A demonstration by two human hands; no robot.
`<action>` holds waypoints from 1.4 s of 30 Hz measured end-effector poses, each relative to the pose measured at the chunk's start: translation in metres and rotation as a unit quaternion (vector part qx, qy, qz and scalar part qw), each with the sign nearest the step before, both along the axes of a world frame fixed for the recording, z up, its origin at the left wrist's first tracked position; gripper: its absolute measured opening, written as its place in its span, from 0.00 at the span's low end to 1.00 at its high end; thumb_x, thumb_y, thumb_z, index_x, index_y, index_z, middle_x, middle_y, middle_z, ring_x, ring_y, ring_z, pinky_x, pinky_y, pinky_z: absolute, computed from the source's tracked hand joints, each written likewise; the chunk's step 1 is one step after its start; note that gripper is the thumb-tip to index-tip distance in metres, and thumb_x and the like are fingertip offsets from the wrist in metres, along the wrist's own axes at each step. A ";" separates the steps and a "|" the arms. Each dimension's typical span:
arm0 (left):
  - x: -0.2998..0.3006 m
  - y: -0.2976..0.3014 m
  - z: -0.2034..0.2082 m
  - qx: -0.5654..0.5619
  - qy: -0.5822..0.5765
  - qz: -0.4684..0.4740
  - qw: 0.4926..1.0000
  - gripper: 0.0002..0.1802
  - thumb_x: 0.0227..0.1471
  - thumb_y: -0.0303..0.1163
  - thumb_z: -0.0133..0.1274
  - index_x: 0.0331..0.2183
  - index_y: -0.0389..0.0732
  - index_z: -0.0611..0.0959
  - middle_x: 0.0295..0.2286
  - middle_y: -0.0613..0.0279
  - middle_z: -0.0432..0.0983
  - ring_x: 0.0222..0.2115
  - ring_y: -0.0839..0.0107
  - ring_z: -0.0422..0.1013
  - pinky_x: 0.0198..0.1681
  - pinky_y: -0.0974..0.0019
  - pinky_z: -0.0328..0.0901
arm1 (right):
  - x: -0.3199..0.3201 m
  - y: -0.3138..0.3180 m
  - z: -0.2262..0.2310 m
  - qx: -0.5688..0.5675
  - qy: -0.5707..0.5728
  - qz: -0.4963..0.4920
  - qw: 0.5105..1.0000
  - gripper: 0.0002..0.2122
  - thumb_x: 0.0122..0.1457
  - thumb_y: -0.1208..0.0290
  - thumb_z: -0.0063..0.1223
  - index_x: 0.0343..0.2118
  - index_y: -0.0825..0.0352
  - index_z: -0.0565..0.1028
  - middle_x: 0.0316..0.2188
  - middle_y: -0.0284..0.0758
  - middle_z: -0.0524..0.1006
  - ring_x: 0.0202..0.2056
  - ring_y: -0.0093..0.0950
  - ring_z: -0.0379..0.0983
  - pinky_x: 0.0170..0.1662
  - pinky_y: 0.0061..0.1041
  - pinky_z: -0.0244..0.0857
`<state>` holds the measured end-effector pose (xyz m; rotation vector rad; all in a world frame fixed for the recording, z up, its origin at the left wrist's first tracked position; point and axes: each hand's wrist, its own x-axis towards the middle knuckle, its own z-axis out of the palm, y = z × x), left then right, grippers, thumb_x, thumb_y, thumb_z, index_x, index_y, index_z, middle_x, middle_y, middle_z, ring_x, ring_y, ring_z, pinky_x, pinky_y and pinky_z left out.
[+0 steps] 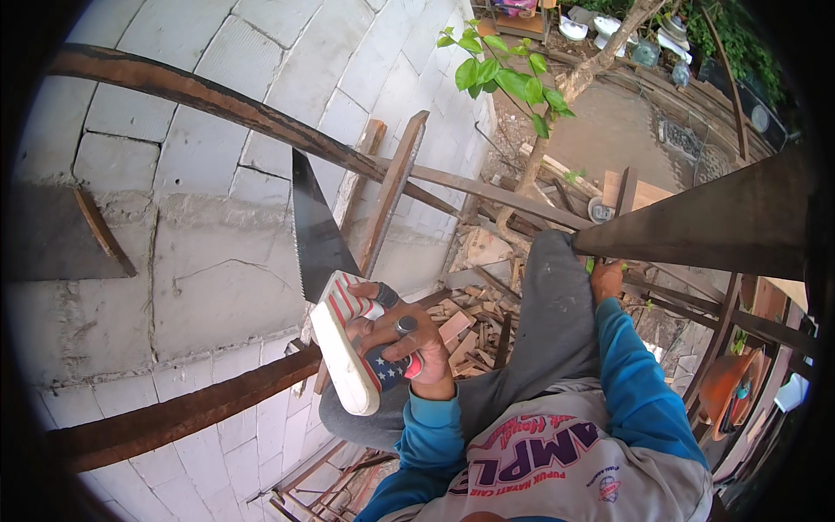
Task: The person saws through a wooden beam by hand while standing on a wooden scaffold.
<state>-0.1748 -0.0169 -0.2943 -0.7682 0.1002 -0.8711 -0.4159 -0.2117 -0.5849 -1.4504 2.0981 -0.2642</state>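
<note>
My left hand, with a dark ring on one finger and a dark band on another, closes around the handle of a handsaw. This handle is thick and white-edged, with red stripes and white stars on blue. The dark toothed blade points up and away, in front of the block wall and beside an upright wooden batten. On the right, my right hand is curled at the dark wooden beam, just beyond my bent grey-trousered knee. Its fingertips are partly hidden.
Long timbers cross before the grey block wall; a lower beam runs at left. Wood offcuts lie heaped below. A leafy branch hangs ahead. An orange hard-hat-like shell is at right.
</note>
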 end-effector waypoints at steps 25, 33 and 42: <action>-0.013 0.002 -0.001 0.015 -0.198 -0.020 0.980 0.23 0.46 0.30 0.43 0.46 0.37 0.76 0.11 0.66 0.73 0.20 0.71 0.78 0.27 0.53 0.71 | -0.003 0.000 -0.007 -0.013 -0.034 0.009 0.999 0.28 0.54 0.63 0.54 0.52 0.76 0.61 0.44 0.58 0.72 0.49 0.51 0.68 0.51 0.38 0.62; -0.009 0.002 -0.001 0.001 -0.169 -0.042 0.985 0.24 0.44 0.28 0.42 0.46 0.37 0.77 0.13 0.65 0.75 0.22 0.71 0.79 0.31 0.54 0.72 | -0.002 0.000 0.000 -0.011 -0.030 0.005 0.999 0.30 0.54 0.63 0.55 0.55 0.74 0.58 0.44 0.57 0.73 0.49 0.50 0.69 0.51 0.38 0.62; -0.006 -0.002 0.003 -0.046 -0.069 -0.024 0.996 0.22 0.44 0.25 0.41 0.43 0.41 0.78 0.14 0.67 0.75 0.21 0.76 0.78 0.34 0.62 0.71 | -0.007 -0.002 -0.015 -0.026 -0.025 0.005 0.999 0.28 0.54 0.62 0.54 0.54 0.71 0.59 0.43 0.56 0.73 0.48 0.52 0.69 0.50 0.40 0.62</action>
